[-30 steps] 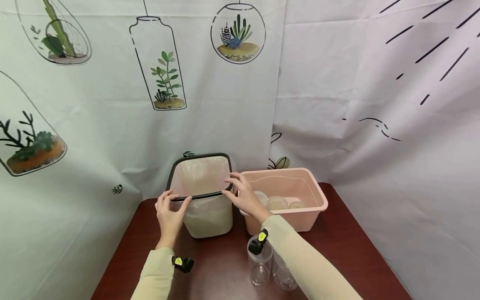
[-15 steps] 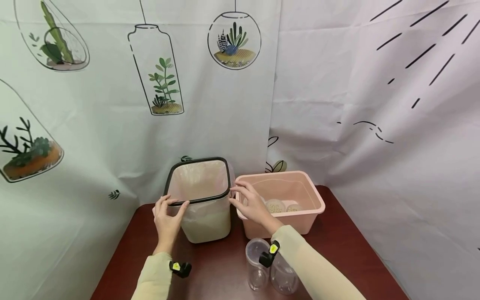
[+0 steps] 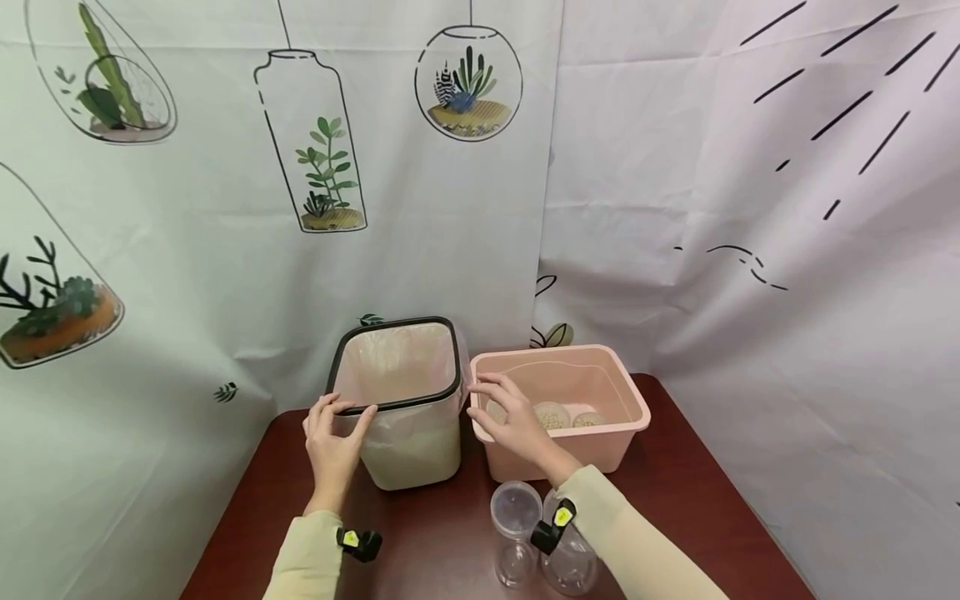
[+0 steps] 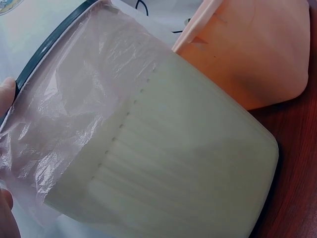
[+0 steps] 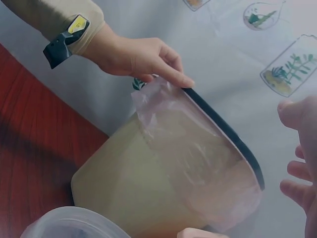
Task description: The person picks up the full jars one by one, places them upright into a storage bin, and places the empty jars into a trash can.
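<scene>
A cream trash can [image 3: 412, 446] with a black rim ring [image 3: 420, 401] stands at the table's back left. A thin, translucent pinkish bag [image 4: 94, 84] lines it and folds down over its outside. My left hand [image 3: 331, 442] grips the near left corner of the rim, thumb at the front and fingers round the left side. In the right wrist view its thumb lies on the ring. My right hand [image 3: 513, 421] is off the rim, fingers spread and loosely bent, holding nothing. It hovers over the left edge of a pink plastic basin [image 3: 558, 450].
Inside the basin sit several round clear containers [image 3: 552, 414], some with pale grains. Two clear plastic jars stand near the table's front, a lidded jar [image 3: 516, 529] and another jar [image 3: 570, 567] partly behind my right forearm. A printed curtain [image 3: 450, 233] hangs behind the table [image 3: 442, 542].
My right hand has let go of the trash can's right rim and moved right, over the basin's edge. My left hand stays on the rim. The head view has shifted slightly.
</scene>
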Tool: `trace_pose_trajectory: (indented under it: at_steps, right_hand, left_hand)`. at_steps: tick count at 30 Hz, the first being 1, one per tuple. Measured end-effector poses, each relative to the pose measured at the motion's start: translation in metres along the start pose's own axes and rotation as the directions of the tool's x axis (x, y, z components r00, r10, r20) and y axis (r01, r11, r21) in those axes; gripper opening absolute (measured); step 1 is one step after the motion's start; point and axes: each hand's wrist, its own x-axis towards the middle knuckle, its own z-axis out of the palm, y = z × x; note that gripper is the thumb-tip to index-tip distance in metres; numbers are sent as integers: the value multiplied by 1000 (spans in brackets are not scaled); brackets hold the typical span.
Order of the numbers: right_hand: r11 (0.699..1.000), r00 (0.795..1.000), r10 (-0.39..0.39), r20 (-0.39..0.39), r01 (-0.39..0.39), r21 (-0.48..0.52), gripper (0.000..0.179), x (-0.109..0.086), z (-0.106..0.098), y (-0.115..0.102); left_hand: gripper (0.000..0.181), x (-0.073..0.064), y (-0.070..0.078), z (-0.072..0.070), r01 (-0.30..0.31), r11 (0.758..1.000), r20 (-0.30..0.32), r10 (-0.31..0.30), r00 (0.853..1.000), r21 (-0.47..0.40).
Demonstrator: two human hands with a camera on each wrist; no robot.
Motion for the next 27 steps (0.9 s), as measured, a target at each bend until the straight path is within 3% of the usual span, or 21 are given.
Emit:
trace_pose_trajectory:
  at_steps: [6, 16, 21, 27]
  right_hand:
    - [999, 999, -40, -9, 40, 6, 31, -4, -8, -4]
    - [1000, 1000, -5, 28, 6, -28, 34, -16, -21, -6]
    - [999, 996, -31, 89, 34, -35, 38, -26, -27, -6]
    - [999, 978, 2, 207, 8, -51, 35, -44, -31, -9]
  left_hand:
    - [29, -1, 1, 0, 6, 1000, -2, -6, 1000, 16]
    - [29, 1, 2, 1, 7, 1000, 0, -7, 1000, -4]
    - [30, 1, 1, 2, 3, 1000, 7, -3, 1000, -6]
    - [30, 1, 0, 2, 3, 1000, 1, -3, 1000, -1]
